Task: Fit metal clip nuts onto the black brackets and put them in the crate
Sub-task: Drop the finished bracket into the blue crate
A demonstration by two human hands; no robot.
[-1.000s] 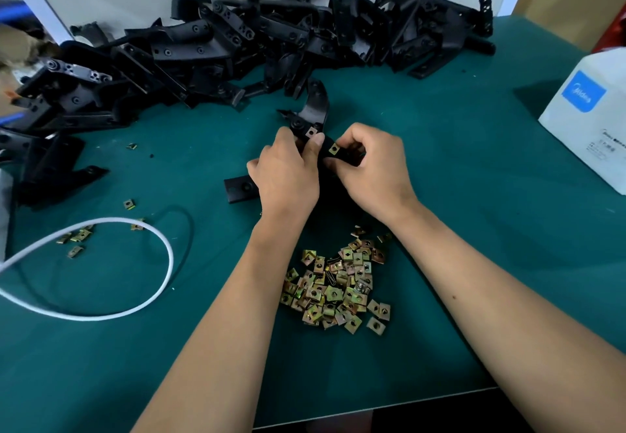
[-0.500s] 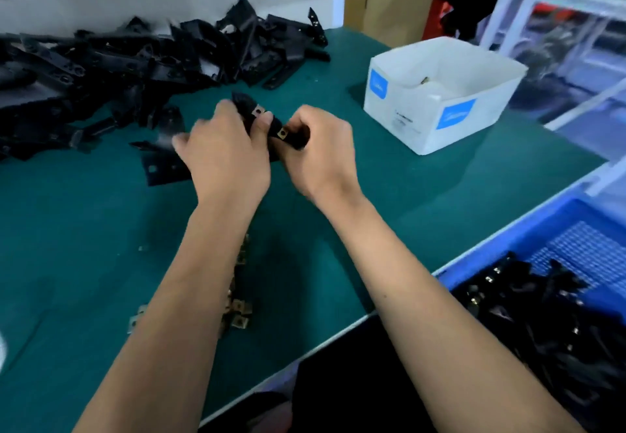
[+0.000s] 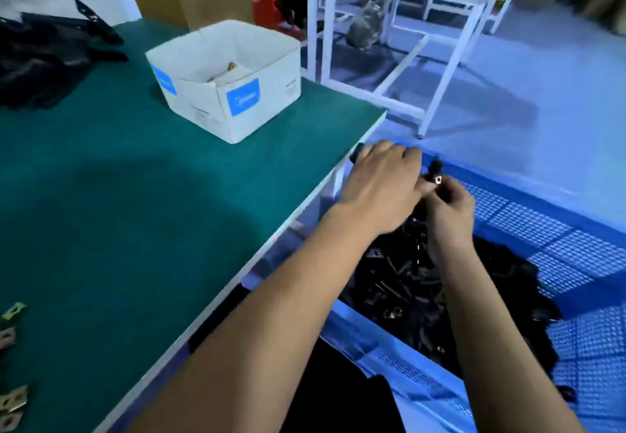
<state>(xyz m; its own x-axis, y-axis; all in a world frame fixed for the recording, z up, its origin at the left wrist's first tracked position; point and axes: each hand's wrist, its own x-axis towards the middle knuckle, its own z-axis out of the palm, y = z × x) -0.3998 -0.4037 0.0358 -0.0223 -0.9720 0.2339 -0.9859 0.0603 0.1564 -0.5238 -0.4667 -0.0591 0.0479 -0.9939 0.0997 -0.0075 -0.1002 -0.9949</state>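
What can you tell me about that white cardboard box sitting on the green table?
The white cardboard box stands upright near the far right corner of the green table, its top open with the flaps folded out of the way. Blue square labels mark two of its sides, with small dark print beside them, too small to read. Inside, it looks nearly empty: only a few small brass-coloured pieces lie on its floor. Neither hand touches it, and nothing leans on it.
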